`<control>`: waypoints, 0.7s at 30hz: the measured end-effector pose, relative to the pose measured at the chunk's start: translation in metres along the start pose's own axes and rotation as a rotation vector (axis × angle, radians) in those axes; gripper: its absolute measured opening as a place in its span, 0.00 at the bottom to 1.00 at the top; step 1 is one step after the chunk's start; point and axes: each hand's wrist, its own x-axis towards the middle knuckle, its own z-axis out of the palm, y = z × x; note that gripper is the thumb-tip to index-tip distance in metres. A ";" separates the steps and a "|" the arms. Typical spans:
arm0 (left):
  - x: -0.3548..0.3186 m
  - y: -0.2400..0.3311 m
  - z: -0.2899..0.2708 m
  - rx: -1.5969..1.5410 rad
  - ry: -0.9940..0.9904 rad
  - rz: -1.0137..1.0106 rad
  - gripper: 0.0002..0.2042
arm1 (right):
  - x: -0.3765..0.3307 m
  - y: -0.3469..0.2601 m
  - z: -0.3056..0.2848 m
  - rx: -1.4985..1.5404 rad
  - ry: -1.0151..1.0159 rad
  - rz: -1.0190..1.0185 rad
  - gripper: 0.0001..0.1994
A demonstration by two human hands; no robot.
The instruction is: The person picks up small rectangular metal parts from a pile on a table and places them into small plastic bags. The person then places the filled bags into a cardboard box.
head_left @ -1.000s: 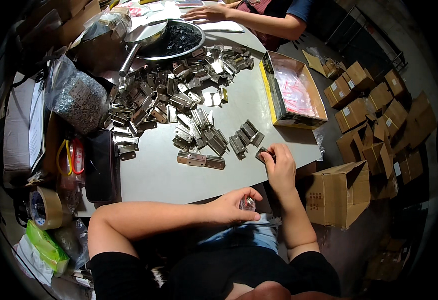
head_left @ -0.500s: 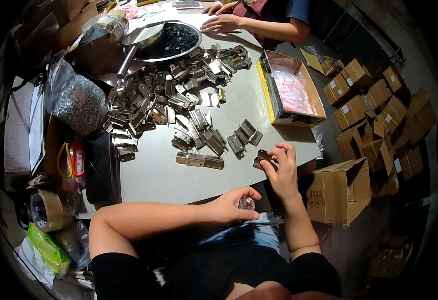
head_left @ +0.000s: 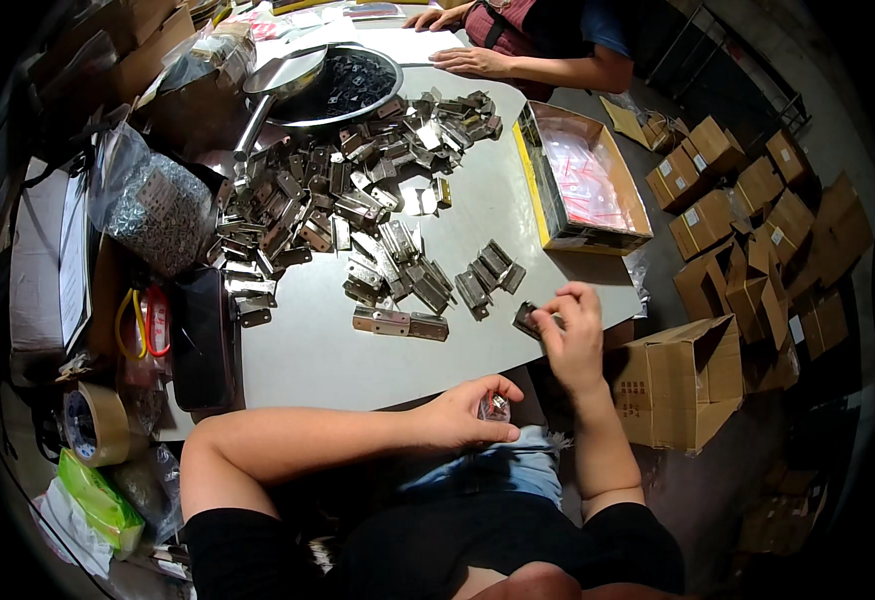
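At the table's front right edge my right hand (head_left: 576, 345) is closed, its thumb and fingers pinching a small dark metal bracket (head_left: 526, 319). Close to my lap, my left hand (head_left: 453, 415) curls around a small clear plastic bag (head_left: 495, 406) with small parts in it, too small to name. Just beyond the pinched bracket lies a small group of metal brackets (head_left: 490, 280). To its left, a few brackets sit end to end (head_left: 398, 322) in front of a large loose heap of metal brackets (head_left: 298, 195).
An open box of clear bags (head_left: 643, 222) stands at the table's right. Behind the heap is a metal bowl of black parts (head_left: 398, 92) with a scoop (head_left: 256, 125). A bag of screws (head_left: 163, 210) and a dark case (head_left: 203, 340) lie left. A co-worker's hand (head_left: 473, 62) rests on paper.
My right hand has shifted slightly right, carrying the bracket with it. My left hand stays put with the bag. Across the table, the co-worker's nearer hand has slid right and nearer.
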 end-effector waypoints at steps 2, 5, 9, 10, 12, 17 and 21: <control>0.001 -0.001 -0.001 0.011 0.002 0.010 0.25 | -0.005 -0.002 0.007 0.040 -0.054 0.072 0.07; 0.000 0.001 0.001 -0.015 -0.005 -0.020 0.26 | -0.007 -0.001 0.004 -0.055 -0.038 -0.039 0.06; 0.000 0.005 0.001 -0.081 -0.015 -0.081 0.26 | -0.013 -0.021 -0.012 0.155 -0.258 0.046 0.04; 0.000 0.003 0.000 -0.083 -0.011 -0.079 0.26 | -0.014 -0.028 -0.018 0.196 -0.348 0.011 0.04; -0.002 0.005 0.001 -0.111 0.012 -0.093 0.25 | -0.016 -0.044 -0.033 0.280 -0.532 -0.053 0.05; 0.000 0.004 0.001 -0.099 -0.012 -0.065 0.25 | -0.020 -0.051 -0.049 0.440 -0.678 -0.165 0.09; 0.001 0.005 0.002 0.024 0.000 0.033 0.25 | -0.016 -0.053 -0.053 0.521 -0.720 -0.129 0.10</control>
